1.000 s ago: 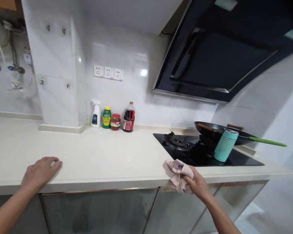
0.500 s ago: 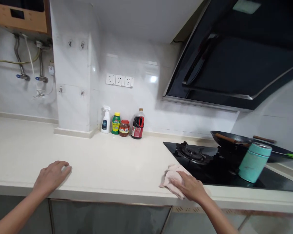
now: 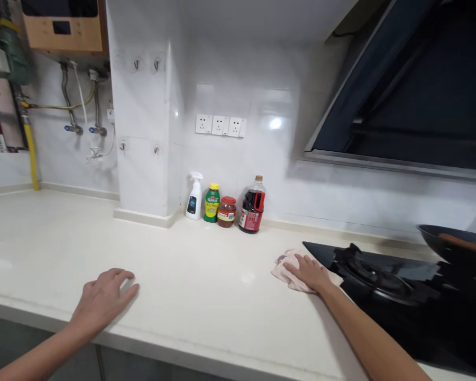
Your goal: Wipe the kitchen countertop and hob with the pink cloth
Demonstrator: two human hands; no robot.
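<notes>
A pale pink cloth (image 3: 291, 283) lies spread on the white countertop (image 3: 206, 312), beside the left edge of the black gas stove (image 3: 384, 259). My right hand (image 3: 311, 272) presses down on the cloth and holds it, fingers over its top. Part of the cloth is hidden beneath the palm. At the left, near the counter's front edge, my left hand (image 3: 105, 296) rests on the surface with thumb and fingers apart and nothing in it.
Against the back wall stand a white spray bottle (image 3: 194, 197), a green bottle with yellow cap (image 3: 211, 203), a red-lidded jar (image 3: 226, 212) and a dark sauce bottle (image 3: 253, 206). A wok (image 3: 456, 243) sits on the stove under the range hood (image 3: 412, 106).
My right hand has moved the cloth away from the front edge, farther back along the stove's left side. The view has turned left; the turquoise container is out of sight. My left hand stays open.
</notes>
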